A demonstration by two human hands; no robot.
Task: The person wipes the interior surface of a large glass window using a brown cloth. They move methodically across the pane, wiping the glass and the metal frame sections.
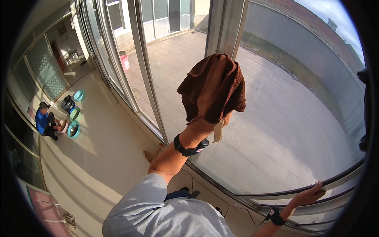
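My left hand [211, 86] is wrapped in a dark brown terry cloth [237, 97], which hides most of the fingers. A pale label [218, 132] hangs from it near the wrist. The arm reaches up, and the cloth appears to be against the large glass pane [266, 142], close to the metal upright [224, 29] of the window; exact contact cannot be seen. Low on the right, my right hand [309, 195] has its fingers over the dark-edged window frame [275, 195]. Each wrist wears a black strap with a small device.
At left a person in blue [43, 121] squats beside plastic basins [73, 129] and a black bucket [68, 103]. A cable [245, 214] trails below the window. A brown object [151, 155] lies by the sill. Outside are a paved yard, a pink bucket [125, 62] and a grey wall [296, 38].
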